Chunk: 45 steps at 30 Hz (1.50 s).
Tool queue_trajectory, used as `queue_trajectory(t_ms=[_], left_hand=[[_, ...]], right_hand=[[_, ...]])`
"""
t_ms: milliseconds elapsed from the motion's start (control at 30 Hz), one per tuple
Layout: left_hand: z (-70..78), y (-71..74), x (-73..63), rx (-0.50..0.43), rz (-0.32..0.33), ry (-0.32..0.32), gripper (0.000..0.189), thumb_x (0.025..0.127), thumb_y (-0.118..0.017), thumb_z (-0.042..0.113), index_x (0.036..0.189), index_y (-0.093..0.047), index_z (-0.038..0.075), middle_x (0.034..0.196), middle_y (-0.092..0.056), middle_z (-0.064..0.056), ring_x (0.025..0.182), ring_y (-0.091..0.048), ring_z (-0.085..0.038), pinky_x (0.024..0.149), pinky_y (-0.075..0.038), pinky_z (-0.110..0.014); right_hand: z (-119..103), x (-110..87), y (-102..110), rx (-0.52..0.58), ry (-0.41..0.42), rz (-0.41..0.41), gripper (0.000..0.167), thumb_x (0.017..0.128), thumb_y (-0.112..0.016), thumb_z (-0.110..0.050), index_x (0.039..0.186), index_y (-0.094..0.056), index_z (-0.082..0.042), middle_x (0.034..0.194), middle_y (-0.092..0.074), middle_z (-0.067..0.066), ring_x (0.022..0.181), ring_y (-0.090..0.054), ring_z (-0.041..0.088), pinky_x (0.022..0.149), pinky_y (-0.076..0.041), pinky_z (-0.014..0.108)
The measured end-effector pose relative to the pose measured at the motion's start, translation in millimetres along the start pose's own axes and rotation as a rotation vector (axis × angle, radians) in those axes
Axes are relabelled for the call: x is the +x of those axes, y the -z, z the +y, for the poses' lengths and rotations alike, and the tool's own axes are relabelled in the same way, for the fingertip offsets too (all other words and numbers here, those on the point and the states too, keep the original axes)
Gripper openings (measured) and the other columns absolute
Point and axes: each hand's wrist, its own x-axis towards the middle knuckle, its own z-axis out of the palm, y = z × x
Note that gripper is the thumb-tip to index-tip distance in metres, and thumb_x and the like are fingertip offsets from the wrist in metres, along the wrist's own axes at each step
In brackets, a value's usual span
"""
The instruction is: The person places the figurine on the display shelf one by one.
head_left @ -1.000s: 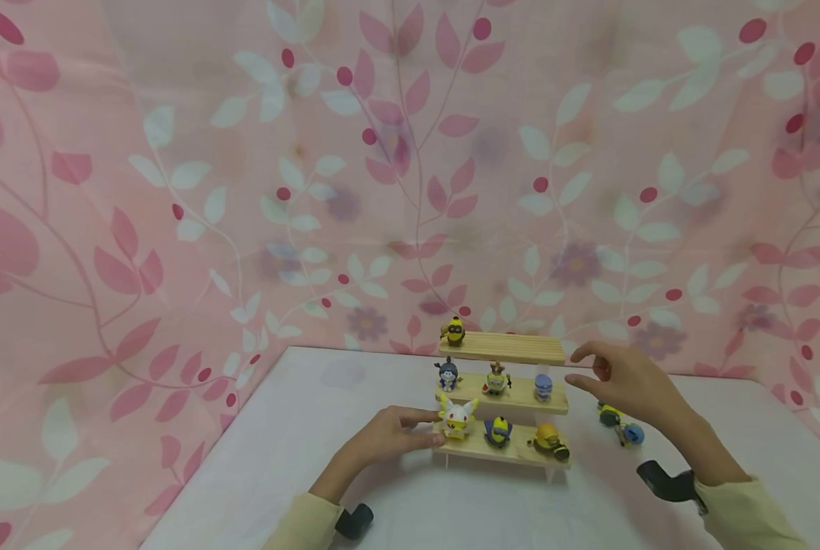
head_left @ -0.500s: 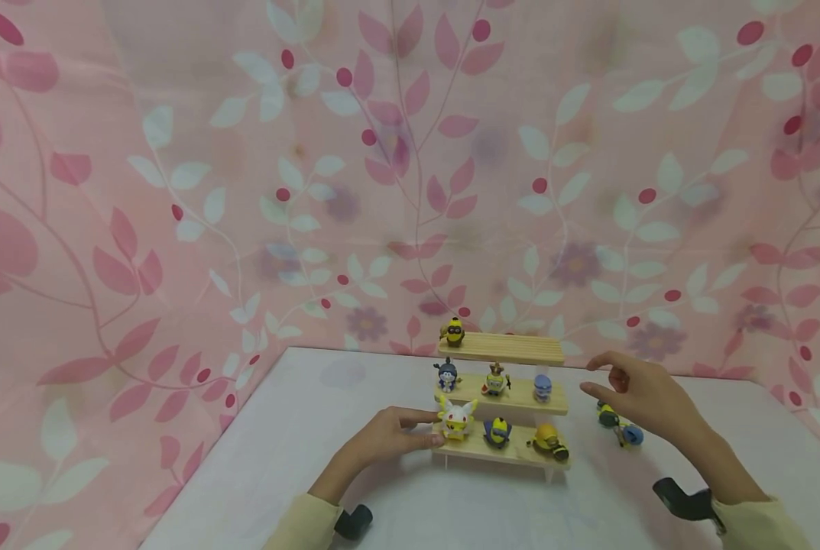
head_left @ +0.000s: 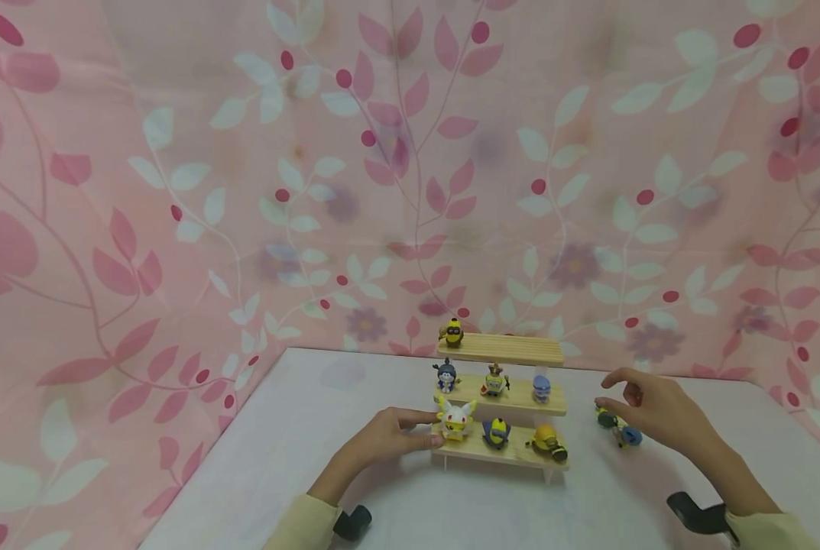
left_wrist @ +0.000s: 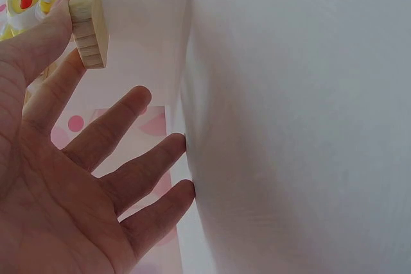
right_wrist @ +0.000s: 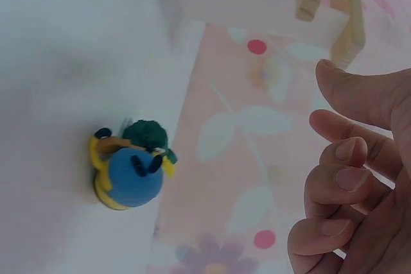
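Note:
A three-tier wooden display shelf (head_left: 502,347) holds small toy figures. My left hand (head_left: 385,439) grips the left end of its bottom tier between thumb and index finger, and the other fingers are spread straight in the left wrist view. Beside that thumb stands a white and yellow figure (head_left: 455,422). My right hand (head_left: 657,409) hovers right of the shelf with loosely curled fingers and nothing in them. Below and beside it, two figures rest on the table: one with a green top (head_left: 607,416), the other with a blue top (right_wrist: 135,178).
On the bottom tier are a blue-caped figure (head_left: 496,433) and an orange-capped figure (head_left: 547,441). The middle tier bears a dark-haired figure (head_left: 445,376), a crowned figure (head_left: 495,380) and a blue figure (head_left: 541,389). A goggled yellow figure (head_left: 453,333) stands top left. Floral cloth (head_left: 410,191) hangs behind.
My right hand has moved away from the shelf, right and down toward the two figures on the table. The left hand keeps its place, and the figures stay where they were.

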Motion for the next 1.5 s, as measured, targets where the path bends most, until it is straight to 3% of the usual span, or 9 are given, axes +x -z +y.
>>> queue_trajectory(t_ms=[533,1033,1300,1500], left_hand=[[-2.3,0.3,0.1,-0.012,-0.001,-0.010,0.048,0.084,-0.076,0.050,0.125,-0.071,0.025,0.127,-0.065,0.001,0.124,-0.056,-0.032,0.099,-0.045,-0.055],[-2.0,-0.3,0.1,0.010,0.007,-0.024,0.048,0.084,-0.075,0.051,0.124,-0.071,0.026,0.126,-0.066,0.002,0.123,-0.057,-0.031,0.098,-0.046,-0.054],[-2.3,-0.1,-0.3,0.011,0.004,-0.018,0.047,0.084,-0.075,0.050,0.125,-0.071,0.026,0.127,-0.066,0.002,0.123,-0.057,-0.030,0.098,-0.046,-0.053],[-1.6,0.7,-0.3,0.023,0.000,-0.024,0.048,0.084,-0.074,0.052,0.125,-0.071,0.026,0.127,-0.066,0.002,0.123,-0.057,-0.030,0.098,-0.046,-0.053]], right_hand=[[29.0,-14.2,-12.1,-0.001,-0.128,-0.074,0.034,0.084,-0.078,-0.034,0.101,-0.069,-0.007,0.069,-0.047,-0.003,0.055,-0.040,0.013,0.046,-0.031,0.026],[46.1,-6.2,-14.2,-0.018,-0.283,-0.237,0.035,0.086,-0.074,-0.042,0.091,-0.068,-0.008,0.075,-0.058,0.003,0.062,-0.050,0.019,0.050,-0.040,0.034],[40.4,-2.6,-16.1,-0.058,-0.361,-0.352,0.050,0.081,-0.073,-0.057,0.083,-0.065,-0.007,0.073,-0.055,0.002,0.065,-0.050,0.021,0.053,-0.041,0.034],[29.5,3.3,-16.1,-0.112,-0.421,-0.418,0.052,0.079,-0.076,-0.054,0.079,-0.062,-0.004,0.070,-0.055,0.004,0.066,-0.051,0.022,0.057,-0.043,0.037]])
